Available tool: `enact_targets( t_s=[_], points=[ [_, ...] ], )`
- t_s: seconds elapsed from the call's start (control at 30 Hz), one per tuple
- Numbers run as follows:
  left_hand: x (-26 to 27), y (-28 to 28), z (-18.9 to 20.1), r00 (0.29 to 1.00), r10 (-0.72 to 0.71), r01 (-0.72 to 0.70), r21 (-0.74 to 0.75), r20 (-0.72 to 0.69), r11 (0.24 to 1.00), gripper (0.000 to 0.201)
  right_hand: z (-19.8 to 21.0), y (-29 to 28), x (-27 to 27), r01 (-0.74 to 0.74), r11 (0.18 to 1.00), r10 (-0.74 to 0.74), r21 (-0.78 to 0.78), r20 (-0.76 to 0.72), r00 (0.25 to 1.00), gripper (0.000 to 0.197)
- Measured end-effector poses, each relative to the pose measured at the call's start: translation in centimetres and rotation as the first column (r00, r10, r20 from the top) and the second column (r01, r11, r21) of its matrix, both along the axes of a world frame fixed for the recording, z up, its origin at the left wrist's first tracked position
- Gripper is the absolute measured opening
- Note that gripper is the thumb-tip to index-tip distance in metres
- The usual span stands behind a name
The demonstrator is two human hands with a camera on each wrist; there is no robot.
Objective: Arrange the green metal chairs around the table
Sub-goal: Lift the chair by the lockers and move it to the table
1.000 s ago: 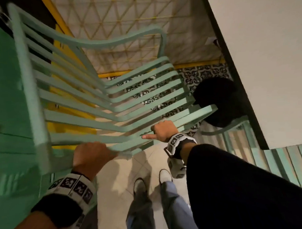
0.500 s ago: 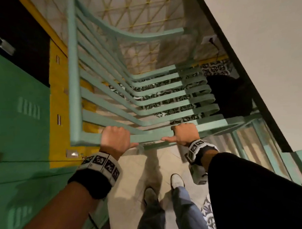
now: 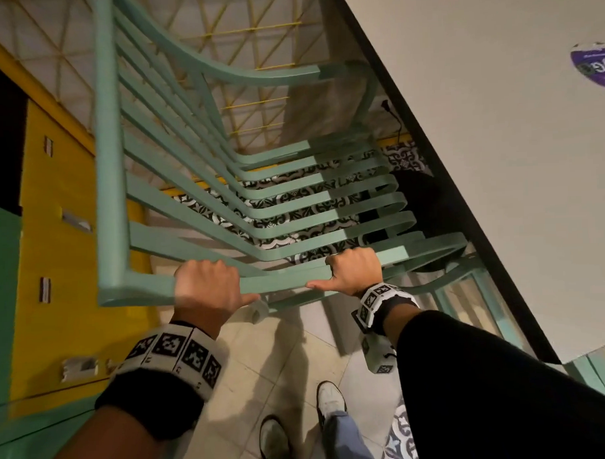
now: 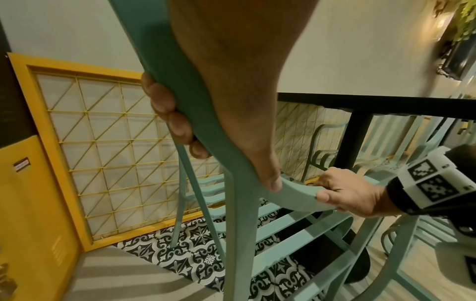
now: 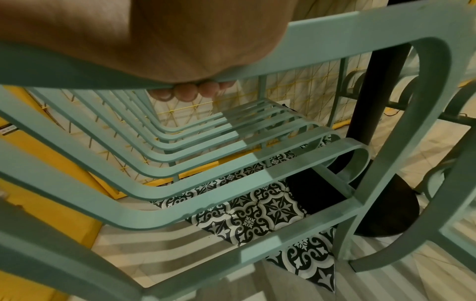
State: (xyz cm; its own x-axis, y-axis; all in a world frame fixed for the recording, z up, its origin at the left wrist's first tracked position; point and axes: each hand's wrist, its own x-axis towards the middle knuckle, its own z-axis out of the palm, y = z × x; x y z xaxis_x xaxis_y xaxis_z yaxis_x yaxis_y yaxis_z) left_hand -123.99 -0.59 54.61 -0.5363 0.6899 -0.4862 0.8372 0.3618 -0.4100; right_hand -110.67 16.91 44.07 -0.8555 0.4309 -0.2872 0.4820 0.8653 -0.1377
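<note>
A mint-green metal slatted chair stands in front of me, its seat pointing toward the white table with a black edge on the right. My left hand grips the chair's near side rail, fingers curled under it. My right hand grips the same rail further right, thumb along it, fingertips wrapped beneath. The table's black pedestal stands just past the seat's front. Whether the chair's legs touch the floor cannot be told.
Another green chair sits under the table's near edge, and a further one at the lower right. Yellow lockers line the left. A yellow-framed lattice panel closes the far end. My shoes stand below the rail.
The chair has swung from a tilt to square with the table and moved closer to it. My left hand now sits on the near rail beside my right hand.
</note>
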Motion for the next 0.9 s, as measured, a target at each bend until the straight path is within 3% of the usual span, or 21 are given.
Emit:
enact_targets(
  t_s=[0.1, 0.3, 0.43, 0.6, 0.77, 0.9],
  points=[
    [0.8, 0.6, 0.3, 1.000, 0.027, -0.027, 0.005, 0.003, 1.000, 0.062, 0.2, 0.7, 0.4, 0.001, 1.000, -0.001, -0.014, -0.004, 1.000, 0.096],
    [1.6, 1.2, 0.7, 0.995, 0.095, -0.093, -0.045, 0.030, 0.995, 0.063, 0.5, -2.4, -1.3, -0.144, 0.989, 0.145, 0.015, -0.040, 0.989, 0.103],
    [1.4, 2.1, 0.4, 0.990, 0.122, -0.117, -0.073, 0.073, 0.990, 0.063, 0.3, -1.2, -1.2, -0.178, 0.983, 0.180, 0.048, -0.036, 0.983, 0.111],
    [1.3, 4.7, 0.4, 0.996, 0.085, -0.084, -0.028, 0.015, 0.996, 0.059, 0.4, 1.3, -1.9, -0.157, 0.986, 0.162, 0.057, -0.106, 0.981, 0.117],
    [0.8, 5.5, 0.0, 0.998, 0.064, -0.063, -0.022, 0.015, 0.998, 0.064, -0.3, 2.3, -2.0, -0.136, 0.990, 0.138, 0.021, -0.172, 0.975, 0.087],
    [0.8, 5.1, 0.2, 0.999, 0.050, -0.050, 0.009, 0.002, 0.999, 0.064, -0.3, 2.3, -2.0, -0.145, 0.989, 0.150, 0.039, -0.202, 0.968, 0.084]
  ],
)
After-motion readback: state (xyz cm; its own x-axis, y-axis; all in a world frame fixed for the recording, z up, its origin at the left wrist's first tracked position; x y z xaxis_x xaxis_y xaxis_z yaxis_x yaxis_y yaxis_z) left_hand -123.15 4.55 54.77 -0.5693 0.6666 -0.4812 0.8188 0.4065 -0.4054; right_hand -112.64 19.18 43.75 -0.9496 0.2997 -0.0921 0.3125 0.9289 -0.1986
